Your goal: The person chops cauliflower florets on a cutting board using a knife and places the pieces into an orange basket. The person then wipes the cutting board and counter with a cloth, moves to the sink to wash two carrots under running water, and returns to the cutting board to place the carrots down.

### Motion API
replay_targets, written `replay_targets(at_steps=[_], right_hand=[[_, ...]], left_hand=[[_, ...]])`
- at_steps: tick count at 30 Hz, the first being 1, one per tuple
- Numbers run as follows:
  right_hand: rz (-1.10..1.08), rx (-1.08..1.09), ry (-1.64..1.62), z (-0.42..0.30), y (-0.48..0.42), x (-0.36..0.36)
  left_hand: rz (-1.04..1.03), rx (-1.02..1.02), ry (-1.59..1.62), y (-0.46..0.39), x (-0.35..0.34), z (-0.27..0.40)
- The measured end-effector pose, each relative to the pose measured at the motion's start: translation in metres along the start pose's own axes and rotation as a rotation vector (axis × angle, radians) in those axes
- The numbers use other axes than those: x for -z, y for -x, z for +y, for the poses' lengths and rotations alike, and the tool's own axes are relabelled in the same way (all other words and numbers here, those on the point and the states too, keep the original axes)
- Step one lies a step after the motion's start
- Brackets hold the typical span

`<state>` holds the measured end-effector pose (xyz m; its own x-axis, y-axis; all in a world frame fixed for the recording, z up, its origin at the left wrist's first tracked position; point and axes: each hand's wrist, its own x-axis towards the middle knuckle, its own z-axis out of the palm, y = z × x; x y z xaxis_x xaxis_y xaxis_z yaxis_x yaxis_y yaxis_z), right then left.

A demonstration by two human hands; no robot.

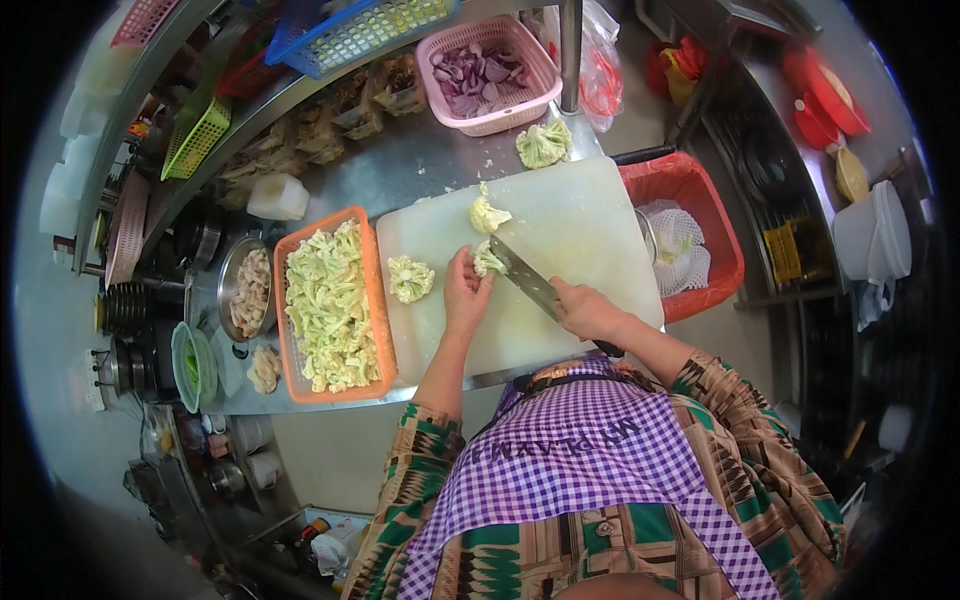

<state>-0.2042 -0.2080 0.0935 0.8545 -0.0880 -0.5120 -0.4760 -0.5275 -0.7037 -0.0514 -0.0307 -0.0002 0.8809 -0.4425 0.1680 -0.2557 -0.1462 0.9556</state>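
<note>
On a white plastic cutting board (585,225), my left hand (468,289) holds a small cauliflower floret (489,259) by its edge. My right hand (586,309) grips a cleaver (529,277), whose blade tip touches or nearly touches that floret. Just above lies another cauliflower piece (489,215), and a larger one (410,280) rests near the board's left side. An orange plastic basket (384,330) full of cut cauliflower (326,300) stands left of the board. Behind the board's far right corner sits one more cauliflower chunk (544,144).
A pink basket of sliced red onion (487,71) stands at the back. Right of the board is a red lined bin (720,247) holding foam netting. A steel bowl (247,285) and a green basket (193,367) are at the left, below a metal shelf with more baskets.
</note>
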Motion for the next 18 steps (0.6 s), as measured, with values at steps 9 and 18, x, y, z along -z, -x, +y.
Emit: replay_targets(at_steps=[9, 18], right_hand=[[0.208, 0.175, 0.203, 0.003, 0.025, 0.007], [0.140, 0.259, 0.421, -0.005, 0.009, 0.004]], left_hand=[[0.003, 0.029, -0.235, 0.007, 0.018, -0.001], [-0.053, -0.065, -0.353, 0.006, 0.020, -0.004]])
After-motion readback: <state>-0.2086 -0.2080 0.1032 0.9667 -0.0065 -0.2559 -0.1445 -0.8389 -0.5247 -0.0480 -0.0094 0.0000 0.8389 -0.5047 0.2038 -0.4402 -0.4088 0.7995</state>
